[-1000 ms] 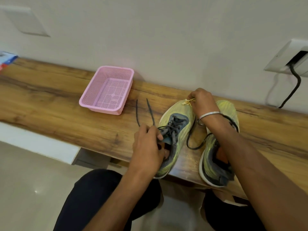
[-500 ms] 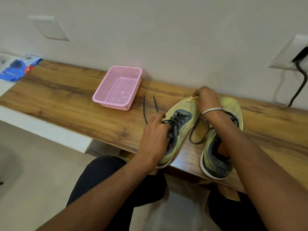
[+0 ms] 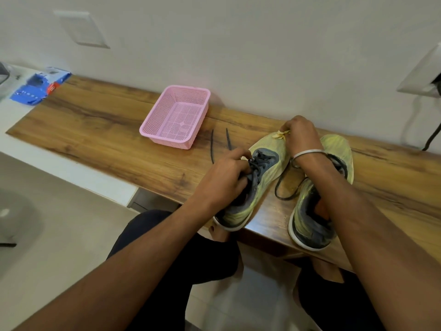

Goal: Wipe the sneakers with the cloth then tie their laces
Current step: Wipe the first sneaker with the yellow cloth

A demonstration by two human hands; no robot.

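Wiping stage, by the look of it: right hand (image 3: 301, 134) holds a small yellow cloth (image 3: 281, 134) bunched in curled fingers and presses it on the toe of the left sneaker (image 3: 257, 185). Left hand (image 3: 224, 180) sits on that sneaker's lace area, fingers curled round the tongue and dark laces (image 3: 259, 163), steadying it; two lace ends (image 3: 219, 144) trail loose on the desk (image 3: 95, 130) toward the pink basket (image 3: 176, 115).

Places relative to the basket: left sneaker is just right of it and nearer the person, heel hanging over the desk edge. Right sneaker (image 3: 319, 199) is further right, beside the first, partly hidden under the right forearm, toe toward the wall. Its lace (image 3: 286, 189) lies in an open loop on the desk between the two sneakers, untied.

Progress, as a judgement: early to middle. Wipe is underway on the first sneaker, only the toe is being touched. Cannot tell how clean either upper is; both look mottled yellow-green. Cannot tell if the second sneaker is wiped. No lace is tied on either.

Left to do: finish wiping, likely the second sneaker too, put down the cloth, tie both pairs of laces.

Far left of the basket, a blue packet (image 3: 38, 86) lies at the desk end.
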